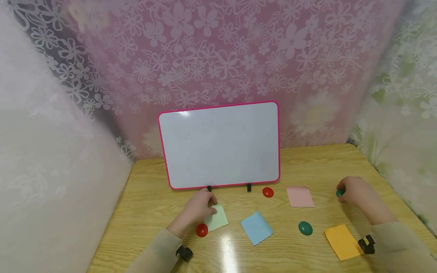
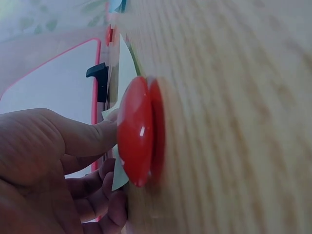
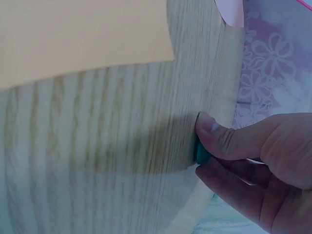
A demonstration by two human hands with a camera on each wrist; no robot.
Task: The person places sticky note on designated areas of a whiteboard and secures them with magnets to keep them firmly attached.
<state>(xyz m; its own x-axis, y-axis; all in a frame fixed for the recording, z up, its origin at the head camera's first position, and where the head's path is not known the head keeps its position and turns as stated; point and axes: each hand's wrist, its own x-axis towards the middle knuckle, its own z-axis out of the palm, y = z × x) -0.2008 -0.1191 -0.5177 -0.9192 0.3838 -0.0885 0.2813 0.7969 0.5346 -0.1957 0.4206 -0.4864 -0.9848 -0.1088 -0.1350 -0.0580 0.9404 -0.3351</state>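
I see left hand (image 1: 199,207) pinching green note (image 1: 217,219) | right hand (image 1: 353,191) clamped on green magnet (image 1: 340,193) | I'd lift note by its edge, keep magnet gripped firmly

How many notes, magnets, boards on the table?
Paper notes: 4 (green, blue, pink, orange)
Magnets: 4 (red, red, green, green in right hand)
Whiteboard: 1
Total: 9

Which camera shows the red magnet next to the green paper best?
The left wrist view: the red magnet fills the frame, sharp. The head view shows it small beside the left hand. The right wrist view misses it.
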